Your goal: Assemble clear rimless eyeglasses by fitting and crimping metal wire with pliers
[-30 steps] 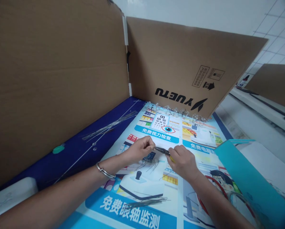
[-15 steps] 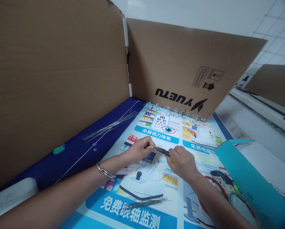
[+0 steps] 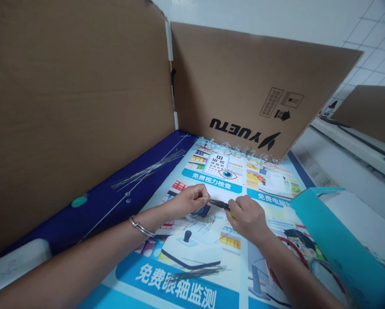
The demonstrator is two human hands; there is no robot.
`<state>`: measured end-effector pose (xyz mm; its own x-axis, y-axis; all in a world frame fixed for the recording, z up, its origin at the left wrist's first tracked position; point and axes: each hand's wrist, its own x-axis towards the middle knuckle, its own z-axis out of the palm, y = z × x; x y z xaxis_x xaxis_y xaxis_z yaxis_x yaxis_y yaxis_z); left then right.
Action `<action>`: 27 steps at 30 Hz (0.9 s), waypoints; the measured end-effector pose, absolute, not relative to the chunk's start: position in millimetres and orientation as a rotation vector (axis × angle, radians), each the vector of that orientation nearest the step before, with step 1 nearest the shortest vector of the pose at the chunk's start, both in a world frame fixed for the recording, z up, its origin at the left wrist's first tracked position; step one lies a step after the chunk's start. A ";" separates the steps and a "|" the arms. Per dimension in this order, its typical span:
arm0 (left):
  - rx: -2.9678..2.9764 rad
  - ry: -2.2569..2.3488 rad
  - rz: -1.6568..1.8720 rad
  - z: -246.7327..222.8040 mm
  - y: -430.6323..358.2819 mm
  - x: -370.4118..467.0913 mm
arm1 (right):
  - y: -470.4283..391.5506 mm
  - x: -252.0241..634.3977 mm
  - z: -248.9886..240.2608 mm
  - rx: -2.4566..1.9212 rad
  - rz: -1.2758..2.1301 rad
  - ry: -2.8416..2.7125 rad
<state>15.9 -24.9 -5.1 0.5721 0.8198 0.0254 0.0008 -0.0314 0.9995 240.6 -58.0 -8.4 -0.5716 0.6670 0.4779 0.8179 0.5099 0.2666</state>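
Observation:
My right hand (image 3: pixel 248 218) is wrapped round the yellow handles of a pair of dark pliers (image 3: pixel 220 204), their jaws pointing left. At the jaw tips, the thumb and fingers of my left hand (image 3: pixel 194 199) are pinched together. Whatever sits between them is too small to make out. Just below the pliers, several thin bent wires (image 3: pixel 203 222) lie on the printed poster (image 3: pixel 179 296). A bundle of straight metal wires (image 3: pixel 202 273) rests nearer to me, and longer wires (image 3: pixel 149 168) lie on the dark blue strip at the left.
Cardboard panels stand at the left (image 3: pixel 83 86) and back (image 3: pixel 244 77). Small clear pieces with wire (image 3: pixel 237 150) line the back panel's foot. A teal folder (image 3: pixel 334 240) stands at the right, a white box (image 3: pixel 18 266) at the left near edge. A green lump (image 3: pixel 79 201) lies by the left panel.
Both hands and the pliers stay almost in place. The right hand and the pliers' handle end have lifted very slightly; the grips look the same.

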 end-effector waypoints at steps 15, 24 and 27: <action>1.444 0.723 0.782 -5.1 -25.6 16.7 | -57.6 241.5 -6.8 -1.245 -0.633 -2.468; 1.458 0.736 0.786 -7.9 -23.3 16.3 | -55.7 242.7 -6.5 -1.252 -0.558 -2.461; 1.455 0.717 0.780 -7.9 -24.0 15.9 | -55.8 242.3 -6.2 -1.234 -0.569 -2.462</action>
<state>15.9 -24.0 -7.9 0.5750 0.8171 0.0422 -0.0270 -0.0326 0.9991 242.3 -55.8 -6.2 -0.5717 0.6821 0.4560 0.8130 0.5459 0.2026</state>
